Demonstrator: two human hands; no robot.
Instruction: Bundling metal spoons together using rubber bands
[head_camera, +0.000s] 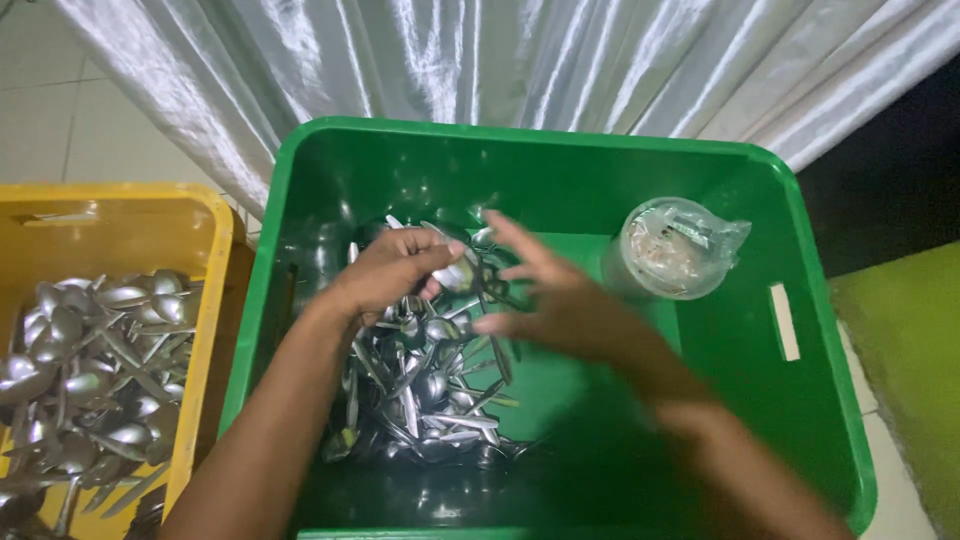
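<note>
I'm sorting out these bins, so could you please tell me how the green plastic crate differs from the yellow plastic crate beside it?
The green plastic crate shows bare floor around a loose pile of metal spoons; the yellow plastic crate is covered with spoons across what shows. Only the green one holds a clear plastic-wrapped tub and both hands, left hand and right hand. Both hold spoons.

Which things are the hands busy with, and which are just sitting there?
Busy with:
- left hand, closed around spoons
- right hand, fingers spread, blurred, by the pile
- pile of metal spoons
- green crate holding the pile

Just sitting there:
- clear plastic tub in the green crate's corner
- yellow crate of spoons, at the left
- shiny white curtain
</note>
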